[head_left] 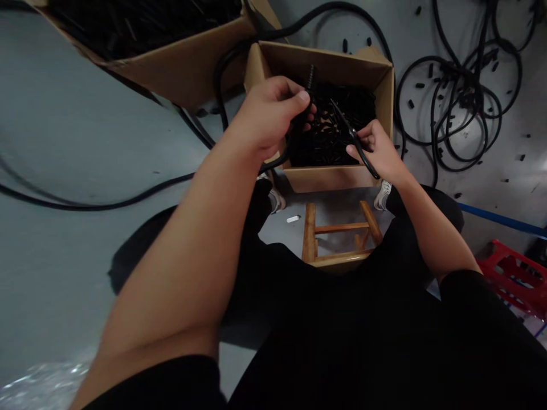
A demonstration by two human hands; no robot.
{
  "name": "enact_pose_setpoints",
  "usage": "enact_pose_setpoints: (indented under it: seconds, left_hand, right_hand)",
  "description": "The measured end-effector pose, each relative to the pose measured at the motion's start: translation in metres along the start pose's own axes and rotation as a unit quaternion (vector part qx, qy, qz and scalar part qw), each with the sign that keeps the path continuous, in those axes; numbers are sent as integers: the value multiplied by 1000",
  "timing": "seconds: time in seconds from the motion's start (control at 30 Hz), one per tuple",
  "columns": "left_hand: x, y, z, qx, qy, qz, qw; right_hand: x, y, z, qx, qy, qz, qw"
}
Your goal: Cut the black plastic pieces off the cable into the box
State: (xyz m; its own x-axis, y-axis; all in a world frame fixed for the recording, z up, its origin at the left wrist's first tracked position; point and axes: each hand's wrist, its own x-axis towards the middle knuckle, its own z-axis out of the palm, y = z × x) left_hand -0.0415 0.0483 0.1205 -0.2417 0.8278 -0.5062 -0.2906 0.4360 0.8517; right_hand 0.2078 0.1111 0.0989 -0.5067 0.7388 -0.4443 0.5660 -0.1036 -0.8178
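Observation:
My left hand [286, 111] is closed around a black hose [284, 156], its fingers curled over the front of a cardboard box. Above the thumb pokes a dark, ridged, spiral-looking end [311, 77]; how it joins the hose is hidden by my fingers. In my right hand [376, 148] is a pair of black-handled scissors [352, 134], the narrow blades pointing up and left toward my left hand, a short gap from it. Beneath both hands, the cardboard box [329, 61] holds many short black pieces [316, 145].
A larger cardboard box [188, 71] of black pieces stands at upper left. Loops of black hose [433, 128] and scattered black bits lie on the floor at right. A wooden stool [310, 230] is between my legs. A red plastic stool [515, 273] stands at right.

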Motion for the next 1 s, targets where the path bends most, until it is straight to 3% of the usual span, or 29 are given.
enact_pose_setpoints:
  seconds: [0.13,0.3,0.43,0.6,0.73,1.0]
  left_hand:
    - [7,-2,-1,22,-44,2,999]
    - [20,-16,-1,65,-41,33,996]
    - [19,-16,5,62,-33,29,997]
    - [9,-6,14,64,-92,24,993]
    - [8,-2,17,50,-93,24,994]
    - [12,-6,21,134,-119,37,983]
  right_hand:
    - [0,-4,-5,-11,-21,-9,1000]
    - [-5,-7,-12,19,-65,2,998]
    - [-7,-2,-16,34,-97,-6,995]
    - [-11,-9,-15,50,-104,23,993]
    - [-12,-16,-14,50,-91,33,994]
    - [0,-11,-20,42,-92,-22,995]
